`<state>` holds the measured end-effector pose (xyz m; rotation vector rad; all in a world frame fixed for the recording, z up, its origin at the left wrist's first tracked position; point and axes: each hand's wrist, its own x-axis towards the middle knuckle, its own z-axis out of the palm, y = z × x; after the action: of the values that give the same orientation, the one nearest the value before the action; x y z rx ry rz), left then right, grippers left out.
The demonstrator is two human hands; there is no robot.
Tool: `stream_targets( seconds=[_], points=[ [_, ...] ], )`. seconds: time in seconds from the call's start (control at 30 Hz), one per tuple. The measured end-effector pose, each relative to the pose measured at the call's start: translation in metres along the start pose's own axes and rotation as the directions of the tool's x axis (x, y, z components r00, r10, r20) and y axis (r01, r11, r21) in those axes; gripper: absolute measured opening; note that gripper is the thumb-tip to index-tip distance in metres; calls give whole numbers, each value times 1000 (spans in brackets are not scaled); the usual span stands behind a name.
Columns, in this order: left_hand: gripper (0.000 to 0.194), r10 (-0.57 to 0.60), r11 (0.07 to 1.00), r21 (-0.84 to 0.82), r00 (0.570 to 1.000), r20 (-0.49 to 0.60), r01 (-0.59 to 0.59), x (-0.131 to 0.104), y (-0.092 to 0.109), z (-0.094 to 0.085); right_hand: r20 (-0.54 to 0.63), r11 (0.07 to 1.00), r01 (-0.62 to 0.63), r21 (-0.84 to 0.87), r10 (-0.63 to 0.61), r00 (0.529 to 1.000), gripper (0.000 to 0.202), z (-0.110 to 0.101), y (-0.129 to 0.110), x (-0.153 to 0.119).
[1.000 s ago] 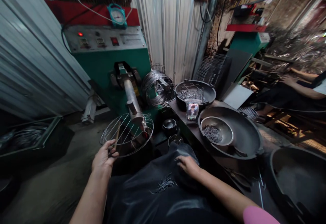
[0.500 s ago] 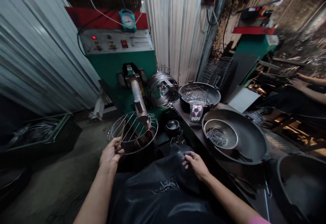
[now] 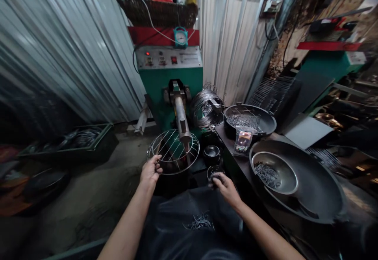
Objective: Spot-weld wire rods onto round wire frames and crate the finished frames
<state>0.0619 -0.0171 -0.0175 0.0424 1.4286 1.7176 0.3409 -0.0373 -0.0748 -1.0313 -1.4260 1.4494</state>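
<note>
My left hand [image 3: 151,171] is closed at the near left rim of a round wire rack [image 3: 169,161], whose parallel bars lie under the machine's metal arm [image 3: 183,124]. A thin brown stick rises by those fingers; whether they grip it too I cannot tell. My right hand [image 3: 225,188] is closed, thumb against fingers, over the right side of my lap. Something dark shows at its fingertips, too small to name. On the dark apron [image 3: 174,212] over my lap lies a small heap of short bent wires [image 3: 200,222].
Behind the rack stands a green machine [image 3: 153,79] with a gauge [image 3: 180,37]. Right of it are a wire coil [image 3: 203,110], a pan of wire pieces [image 3: 270,121], and a wide pan [image 3: 313,177] holding a bowl [image 3: 291,179]. A green bin [image 3: 103,136] sits left.
The view has turned left, so the machine and pans appear farther right. My right hand has come off the raised fold of apron, which now lies lower. My left hand stays at the rack's rim.
</note>
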Motion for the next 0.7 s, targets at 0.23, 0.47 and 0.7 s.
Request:
stream_targets(
  seconds=[0.23, 0.47, 0.7],
  points=[
    [39, 12, 1000, -16, 1000, 7, -12, 9, -8, 4, 104, 987, 152, 45, -156, 982, 16, 67, -29, 69],
    [40, 153, 988, 15, 988, 31, -153, 10, -8, 6, 150, 960, 160, -228, -127, 980, 11, 69, -15, 87],
    [41, 148, 988, 44, 989, 23, -149, 12, -11, 7, 116, 986, 87, -139, -71, 991, 12, 70, -20, 86]
  ],
)
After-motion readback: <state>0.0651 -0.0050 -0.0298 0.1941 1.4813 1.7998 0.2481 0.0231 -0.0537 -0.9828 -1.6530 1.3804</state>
